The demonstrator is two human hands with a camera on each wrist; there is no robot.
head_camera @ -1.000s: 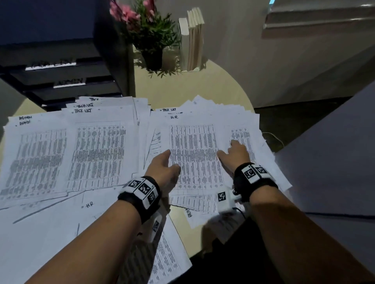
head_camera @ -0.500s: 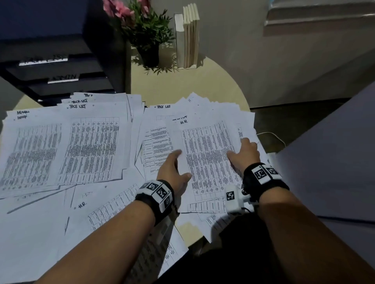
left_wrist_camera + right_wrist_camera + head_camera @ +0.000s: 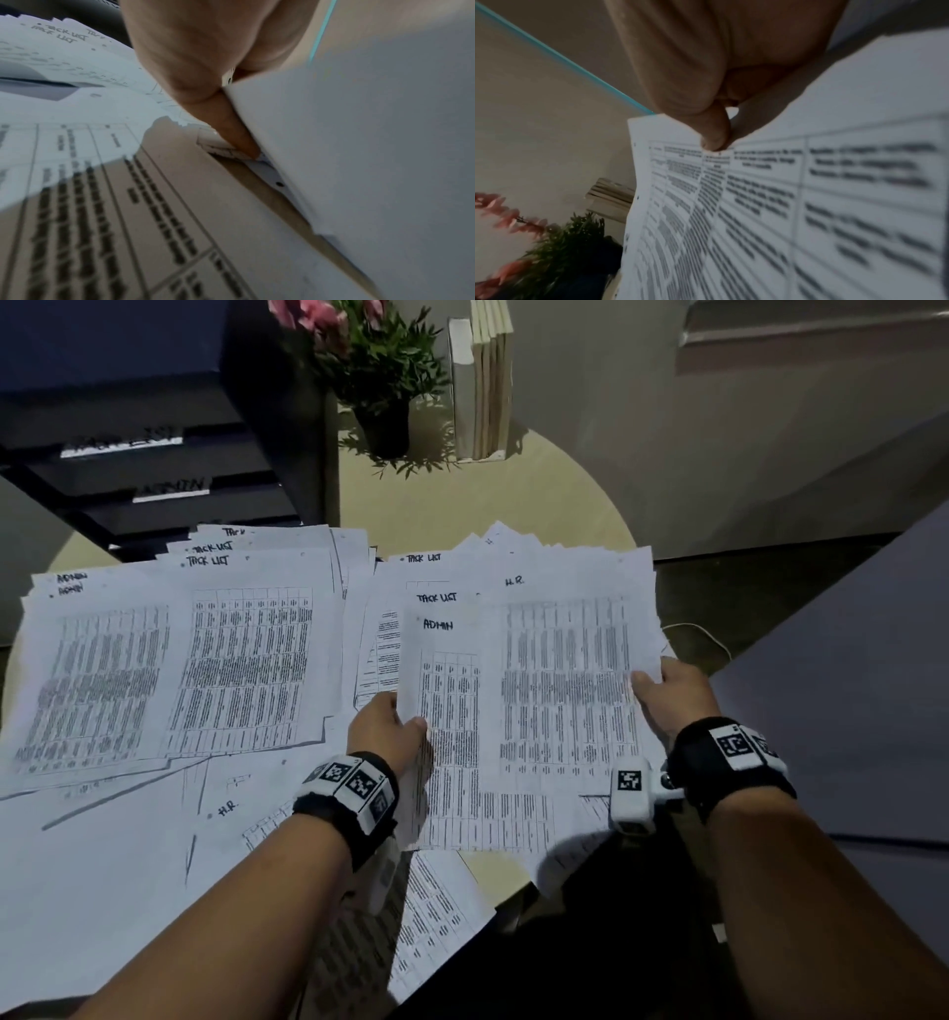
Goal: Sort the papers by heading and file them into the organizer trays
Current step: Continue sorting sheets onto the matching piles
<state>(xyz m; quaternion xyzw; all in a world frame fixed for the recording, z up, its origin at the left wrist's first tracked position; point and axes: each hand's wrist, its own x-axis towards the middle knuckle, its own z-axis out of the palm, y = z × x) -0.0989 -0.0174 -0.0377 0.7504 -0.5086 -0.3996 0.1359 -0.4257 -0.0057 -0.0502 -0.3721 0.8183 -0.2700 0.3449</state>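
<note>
My left hand pinches the left edge of the sheet headed ADMIN, thumb on top of the print and the other fingers tucked underneath, where the head view cannot show them. In the left wrist view my thumb presses against the lifted paper's edge, with more printed sheets lying below it.

My right hand grips the right edge of the sheet headed H.R., thumb laid on the printed side and fingers curled behind. The right wrist view shows my thumb pinching down on the table of text at the paper's rim. The two sheets overlap between my hands, the ADMIN one lying over the left part of the H.R. one.

Beneath and beyond my fingers spreads the loose unsorted pile, with TASK LIST headings peeking out. To the left of my left hand lie two sorted stacks side by side: the TASK LIST stack nearer, the ADMIN stack farther left. Near my left wrist another sheet marked H.R. lies flat.

Beyond the stacks, well past my left fingertips, stands the dark organizer with labelled trays. Ahead of my hands, at the far edge of the round table, sit a potted plant and upright books.
</note>
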